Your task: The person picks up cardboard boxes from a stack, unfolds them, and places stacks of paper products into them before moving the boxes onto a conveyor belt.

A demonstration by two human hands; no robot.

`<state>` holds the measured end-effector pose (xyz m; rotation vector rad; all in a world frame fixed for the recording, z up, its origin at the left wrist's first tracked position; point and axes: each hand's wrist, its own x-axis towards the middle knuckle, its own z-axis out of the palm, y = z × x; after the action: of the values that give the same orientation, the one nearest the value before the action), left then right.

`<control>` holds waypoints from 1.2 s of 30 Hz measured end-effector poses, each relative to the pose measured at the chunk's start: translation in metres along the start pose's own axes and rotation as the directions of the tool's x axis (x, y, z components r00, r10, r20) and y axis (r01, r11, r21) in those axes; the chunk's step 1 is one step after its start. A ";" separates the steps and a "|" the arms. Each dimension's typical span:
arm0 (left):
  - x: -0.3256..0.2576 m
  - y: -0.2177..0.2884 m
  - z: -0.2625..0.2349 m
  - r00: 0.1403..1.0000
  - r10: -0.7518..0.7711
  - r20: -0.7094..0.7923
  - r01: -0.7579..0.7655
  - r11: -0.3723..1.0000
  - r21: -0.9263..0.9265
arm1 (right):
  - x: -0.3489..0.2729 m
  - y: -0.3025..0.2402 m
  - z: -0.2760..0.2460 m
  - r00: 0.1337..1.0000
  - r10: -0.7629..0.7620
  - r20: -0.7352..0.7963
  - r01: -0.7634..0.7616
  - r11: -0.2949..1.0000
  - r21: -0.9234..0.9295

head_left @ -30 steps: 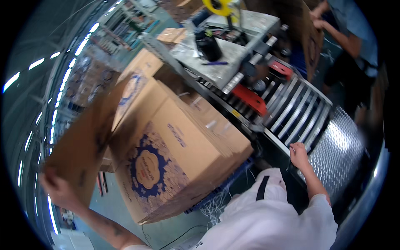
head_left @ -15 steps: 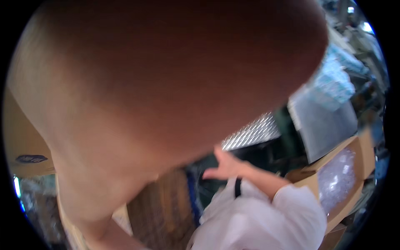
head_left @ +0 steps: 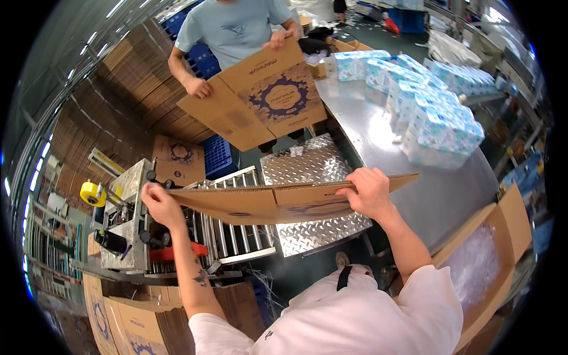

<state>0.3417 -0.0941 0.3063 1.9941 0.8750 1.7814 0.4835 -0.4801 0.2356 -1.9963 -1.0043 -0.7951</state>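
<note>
Flat corrugated carton [head_left: 278,201], both hands.

We're on a packing floor in a warehouse or factory. A carton-sealing machine [head_left: 127,228] with a yellow tape roll [head_left: 90,193] feeds a roller conveyor [head_left: 234,228]. Flattened cardboard stacks [head_left: 139,89] rise at the back, blue-and-white product packs [head_left: 426,100] crowd the steel tabletop [head_left: 378,142], and a co-worker [head_left: 234,26] opposite unfolds a printed carton [head_left: 266,97]. Blue crates [head_left: 219,155] sit below.
</note>
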 end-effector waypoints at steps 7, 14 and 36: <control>-0.122 -0.001 0.029 0.400 0.381 0.834 -0.635 0.771 -0.047 | 0.037 0.050 0.082 0.882 -0.031 0.470 0.086 0.991 -0.098; -0.145 -0.012 0.013 0.515 0.580 0.631 -0.549 0.789 -0.277 | 0.079 0.070 0.100 0.764 -0.023 0.645 0.189 0.964 -0.189; -0.156 -0.079 -0.020 -0.605 0.683 0.410 0.165 0.611 -0.774 | -0.042 0.074 0.097 0.620 0.049 0.783 0.139 0.975 -0.171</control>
<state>0.2995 -0.1359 0.1405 2.2484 -1.1720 -0.5685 0.5435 -0.4458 0.1260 -2.5921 -1.5022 0.0298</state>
